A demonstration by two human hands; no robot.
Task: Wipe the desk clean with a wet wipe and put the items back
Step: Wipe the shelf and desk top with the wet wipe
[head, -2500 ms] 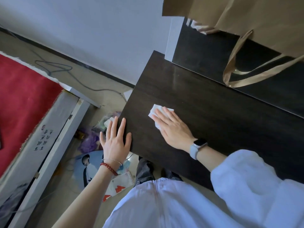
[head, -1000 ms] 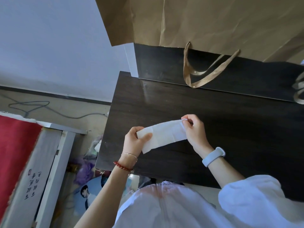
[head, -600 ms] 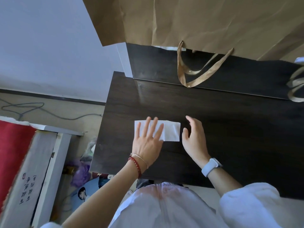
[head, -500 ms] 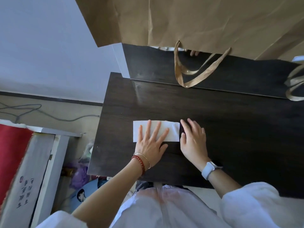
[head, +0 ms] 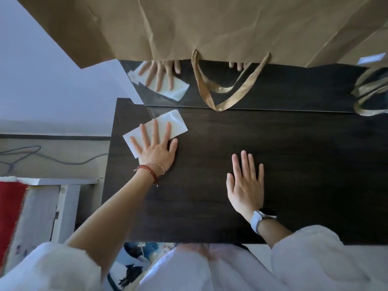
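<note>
Brown paper bag (head: 210, 24) hangs over mirror (head: 283, 89); grey cable (head: 52, 159) on floor.

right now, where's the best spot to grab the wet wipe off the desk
Probably the far right corner of the wet wipe. It lies flat on the desk with the left hand pressing its near half, so that corner is bare. Coming from the right, the free right hand could pinch and peel it up.

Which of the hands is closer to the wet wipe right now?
Left. The left hand presses flat on the wet wipe; the right hand lies flat on the bare desk, apart from it.
</note>
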